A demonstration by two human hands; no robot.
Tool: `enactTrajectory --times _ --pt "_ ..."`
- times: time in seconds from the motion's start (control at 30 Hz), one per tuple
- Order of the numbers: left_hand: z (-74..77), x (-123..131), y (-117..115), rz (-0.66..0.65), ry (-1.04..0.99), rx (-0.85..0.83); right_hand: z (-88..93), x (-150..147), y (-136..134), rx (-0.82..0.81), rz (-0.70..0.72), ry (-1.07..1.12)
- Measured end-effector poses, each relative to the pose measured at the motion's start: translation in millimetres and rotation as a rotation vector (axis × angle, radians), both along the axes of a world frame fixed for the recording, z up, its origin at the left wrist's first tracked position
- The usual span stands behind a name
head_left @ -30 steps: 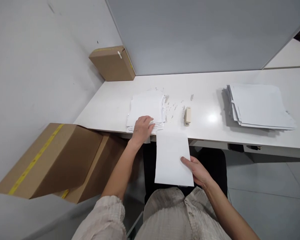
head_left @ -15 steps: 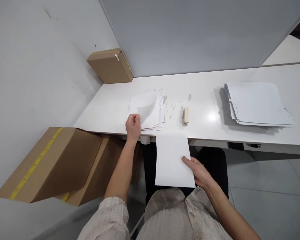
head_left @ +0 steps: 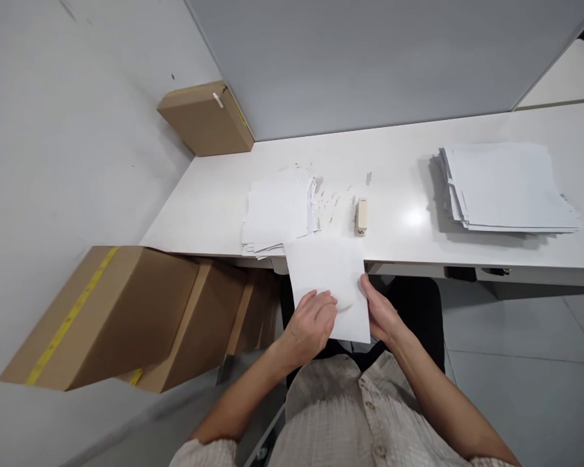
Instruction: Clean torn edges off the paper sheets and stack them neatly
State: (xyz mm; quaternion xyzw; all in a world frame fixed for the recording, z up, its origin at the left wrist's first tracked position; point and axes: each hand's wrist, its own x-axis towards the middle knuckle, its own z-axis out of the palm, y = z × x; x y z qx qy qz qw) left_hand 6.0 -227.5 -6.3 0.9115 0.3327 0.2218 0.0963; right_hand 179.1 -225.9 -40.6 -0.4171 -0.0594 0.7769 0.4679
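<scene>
White paper (head_left: 326,269) lies over the desk's front edge and reaches toward my body. My left hand (head_left: 314,321) is closed on the paper's lower left part, its fingers curled over the top face. At the right edge, my right hand (head_left: 380,311) holds the paper, thumb near the edge and the other fingers partly hidden. Just behind the paper on the left sits a loose paper stack (head_left: 277,207). A cream stapler (head_left: 361,216) stands on the desk to the right of that stack.
A larger paper stack (head_left: 506,188) lies at the right of the white desk (head_left: 394,250). One cardboard box (head_left: 209,123) leans in the back left corner. More boxes (head_left: 121,324) stand below the desk at left. Grey marks or scraps dot the desktop near the stapler.
My left hand has left the left stack and come down to the paper in front of me. The lifted sheet corner on that stack now lies flat. My right hand has shifted slightly upward.
</scene>
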Motion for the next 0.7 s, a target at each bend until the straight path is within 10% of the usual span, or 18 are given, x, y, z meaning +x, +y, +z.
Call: enactTrajectory --times 0.3,0.53,0.7 --pt "-8.6 -11.8 -8.4 -0.191 -0.014 -0.142 -4.4 0.5 -3.2 0.144 0.071 -0.136" --pt "-41.1 -32.3 16.7 0.764 -0.749 -0.712 -12.3 6.0 -13.1 0.179 0.131 -0.235" --pt "-34.3 -12.9 26.8 0.591 -1.056 -1.127 -7.6 10.7 -19.3 0.334 0.191 -0.438"
